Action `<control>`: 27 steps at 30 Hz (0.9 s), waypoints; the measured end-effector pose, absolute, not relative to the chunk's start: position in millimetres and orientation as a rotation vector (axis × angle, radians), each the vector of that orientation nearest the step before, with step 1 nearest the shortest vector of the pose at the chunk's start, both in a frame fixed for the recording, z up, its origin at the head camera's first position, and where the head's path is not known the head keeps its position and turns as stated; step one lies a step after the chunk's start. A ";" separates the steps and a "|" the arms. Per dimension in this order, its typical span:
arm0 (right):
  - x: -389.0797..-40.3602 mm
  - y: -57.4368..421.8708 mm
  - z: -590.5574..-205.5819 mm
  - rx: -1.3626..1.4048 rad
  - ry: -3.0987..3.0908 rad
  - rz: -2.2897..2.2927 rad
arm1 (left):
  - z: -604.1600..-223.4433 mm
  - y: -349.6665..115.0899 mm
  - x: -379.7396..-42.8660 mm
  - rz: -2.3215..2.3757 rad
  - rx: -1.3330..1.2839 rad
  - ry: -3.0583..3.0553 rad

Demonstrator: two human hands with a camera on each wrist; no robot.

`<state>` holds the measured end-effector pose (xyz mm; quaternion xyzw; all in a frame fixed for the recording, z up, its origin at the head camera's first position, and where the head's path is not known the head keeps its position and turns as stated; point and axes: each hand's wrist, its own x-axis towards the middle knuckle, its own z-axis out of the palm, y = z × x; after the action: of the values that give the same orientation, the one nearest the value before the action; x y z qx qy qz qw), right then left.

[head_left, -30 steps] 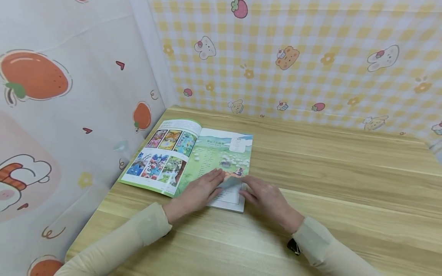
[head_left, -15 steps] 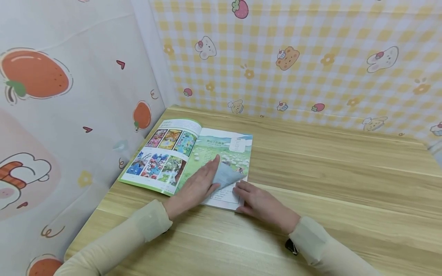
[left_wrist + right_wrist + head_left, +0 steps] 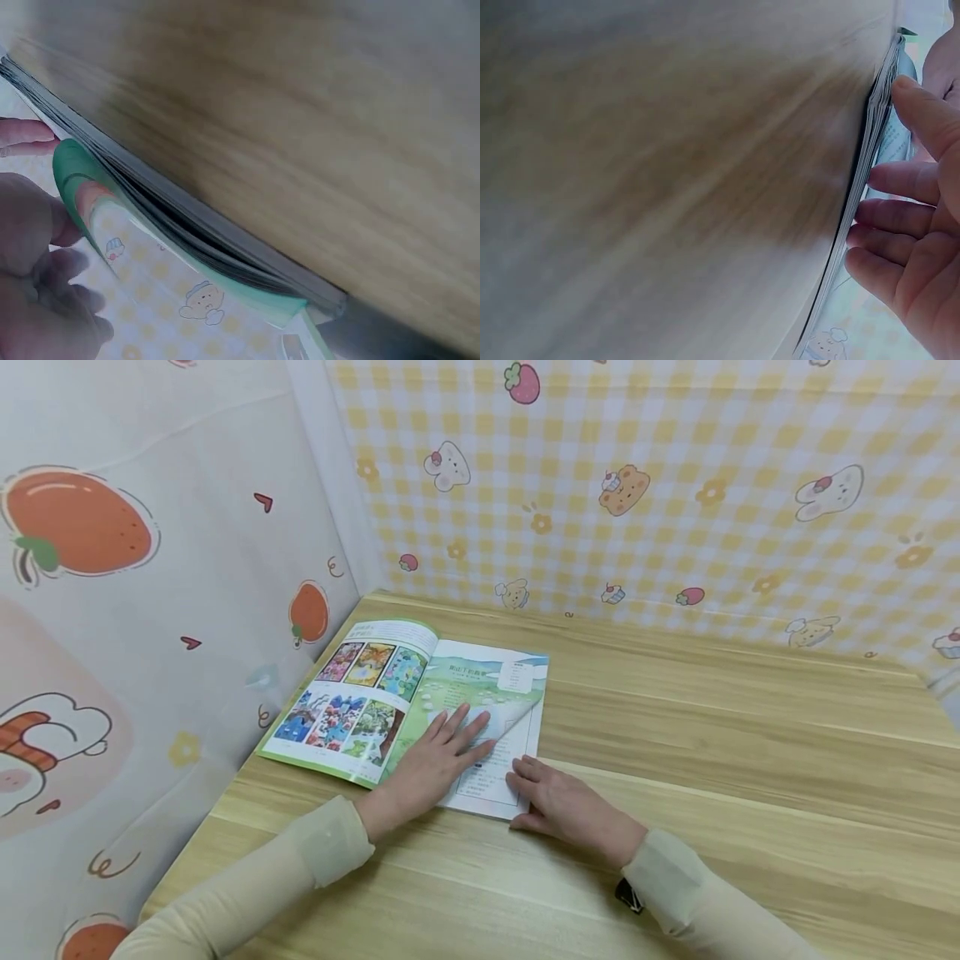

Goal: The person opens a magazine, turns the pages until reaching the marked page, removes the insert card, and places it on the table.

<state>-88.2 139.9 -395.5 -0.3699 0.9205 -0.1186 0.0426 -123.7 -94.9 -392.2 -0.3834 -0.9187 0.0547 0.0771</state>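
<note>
An open picture magazine (image 3: 487, 668) lies on the wooden table, with small colourful paintings on its left page (image 3: 337, 727). The lower part of the green illustrated right-hand leaf (image 3: 73, 161) is turned up and folded diagonally. Beneath it shows a white text page (image 3: 498, 789). My left hand (image 3: 423, 772) presses flat on the turned-up part, fingers spread. At the magazine's lower right corner rests my right hand (image 3: 573, 806). Its fingertips (image 3: 866, 214) touch the side edge, and the thumb (image 3: 922, 112) lies by the bottom edge, pinching nothing that I can see.
The wooden table (image 3: 712, 760) extends to the right and toward the front. A yellow checked cloth (image 3: 675, 527) hangs behind it, and a white printed cloth (image 3: 210, 527) stands close along the left side.
The lower corner of the leaf has been folded up and leftward, uncovering more white page. My left hand has spread its fingers over the fold; my right hand moved down to the lower corner.
</note>
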 end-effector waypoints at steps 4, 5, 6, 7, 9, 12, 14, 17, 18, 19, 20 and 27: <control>-88.2 139.3 -394.7 -1.128 2.811 -0.357 | -393.2 -95.5 -123.3 0.146 -1.149 -2.756; -88.1 139.6 -394.8 -1.127 2.811 -0.355 | -393.9 -95.9 -123.4 0.133 -1.144 -2.749; -88.2 139.6 -394.6 -1.127 2.811 -0.354 | -394.6 -96.5 -123.4 0.117 -1.135 -2.748; -88.3 139.6 -394.4 -1.124 2.810 -0.353 | -395.1 -97.2 -123.4 0.101 -1.127 -2.753; -88.6 139.5 -393.8 -1.115 2.802 -0.360 | -395.6 -99.0 -123.3 0.100 -1.106 -2.772; -89.1 139.5 -393.0 -1.112 2.788 -0.376 | -395.3 -102.6 -123.3 0.107 -1.077 -2.797; -89.4 139.6 -392.6 -1.119 2.786 -0.386 | -393.9 -105.0 -123.6 0.126 -1.065 -2.793; -89.4 140.2 -392.7 -1.130 2.791 -0.386 | -391.1 -108.3 -125.1 0.171 -1.044 -2.786; -89.4 140.2 -392.7 -1.132 2.793 -0.385 | -390.1 -109.3 -125.7 0.190 -1.037 -2.792; -89.4 140.3 -392.6 -1.133 2.794 -0.387 | -389.2 -110.5 -126.3 0.207 -1.030 -2.803; -89.3 140.5 -392.8 -1.131 2.795 -0.388 | -388.4 -111.8 -126.8 0.224 -1.020 -2.821; -88.1 141.6 -392.0 -1.123 2.791 -0.393 | -385.6 -122.6 -130.8 0.109 -0.922 -3.011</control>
<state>-88.1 141.6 -392.0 -0.3696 0.9186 -0.1293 0.0538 -130.8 -122.6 -385.6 -0.2928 -0.9556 0.0345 -0.0045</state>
